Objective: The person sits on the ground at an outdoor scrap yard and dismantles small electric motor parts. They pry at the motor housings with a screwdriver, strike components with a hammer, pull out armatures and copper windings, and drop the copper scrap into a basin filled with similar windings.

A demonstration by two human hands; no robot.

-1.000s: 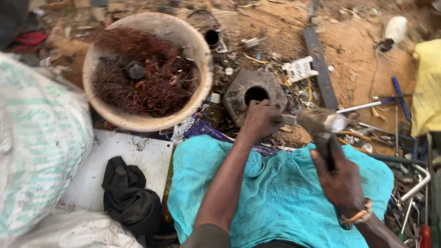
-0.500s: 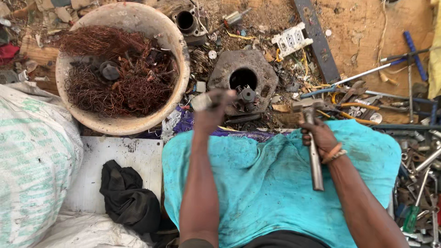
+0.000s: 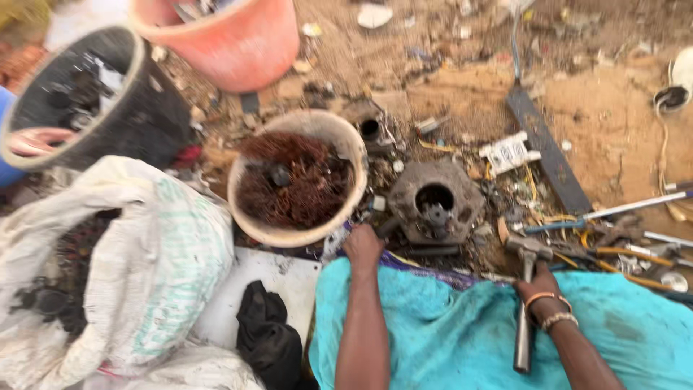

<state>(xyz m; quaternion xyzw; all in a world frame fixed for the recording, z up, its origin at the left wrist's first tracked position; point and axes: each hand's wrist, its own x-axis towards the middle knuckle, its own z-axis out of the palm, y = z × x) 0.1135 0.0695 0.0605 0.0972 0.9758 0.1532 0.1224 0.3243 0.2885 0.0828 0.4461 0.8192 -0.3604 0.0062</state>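
Hands first: your left hand [image 3: 363, 249] is curled shut around a short dark rod-like piece [image 3: 386, 228] at the near left edge of the grey metal housing [image 3: 438, 204], which sits on the dirt ground [image 3: 613, 123] just beyond the turquoise cloth [image 3: 447, 332] over your lap. Your right hand [image 3: 540, 287] is closed round the handle of a metal hammer [image 3: 525, 289]; its head lies just right of the housing, and the handle runs back toward you over the cloth, its lower end showing below your wrist with the bracelets. The housing has a round hole in its middle with a small dark part inside it. Left of the housing, close beside it, stands a pale round basin [image 3: 299, 177] full of reddish-brown wire with a dark lump among it. Farther left lie a white woven sack [image 3: 144, 267], a black bucket [image 3: 94, 101] and, beyond it, an orange bucket [image 3: 231, 36]. A black crumpled cloth [image 3: 267, 336] rests on a white board [image 3: 278, 278] beside your left forearm. To your right, long metal tools and rods [image 3: 628, 209] lie scattered on the ground, with a dark flat bar [image 3: 548, 155] slanting away behind the housing.
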